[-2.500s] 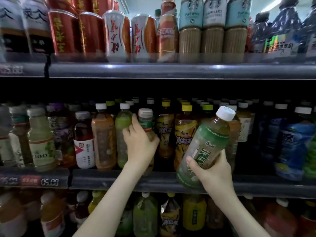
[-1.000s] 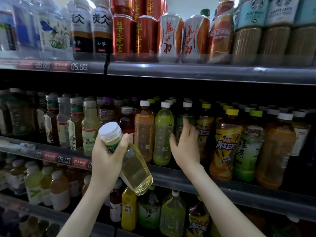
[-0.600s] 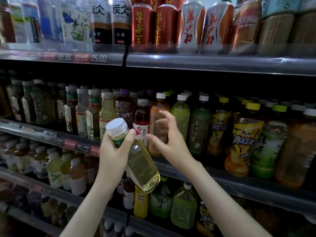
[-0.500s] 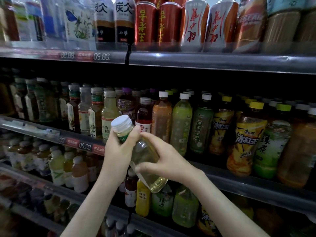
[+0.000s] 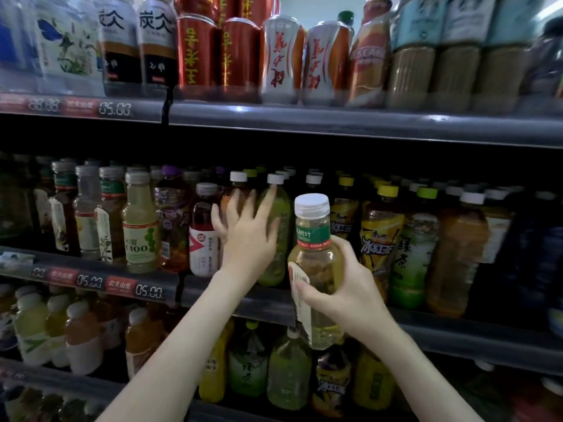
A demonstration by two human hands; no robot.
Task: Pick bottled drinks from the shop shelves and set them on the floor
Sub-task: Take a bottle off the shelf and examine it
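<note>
At the middle shelf's [image 5: 268, 300] front edge, the right hand [image 5: 344, 287] gripped a pale tea bottle [image 5: 316, 269] upright; the left hand [image 5: 248, 236], fingers spread, touched an amber bottle [image 5: 236, 187]

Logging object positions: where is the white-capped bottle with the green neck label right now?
Head view, right of centre: the white-capped bottle is gripped by the right hand, in front of the middle shelf, beside the open left hand.

I've got just 1 cam, head-worn wide-angle, facing fwd & close up on the middle shelf [image 5: 457, 338] at centre frame, upper shelf [image 5: 335, 123] near the top, left forearm [image 5: 189, 339] & right forearm [image 5: 405, 360] at btm edge.
</note>
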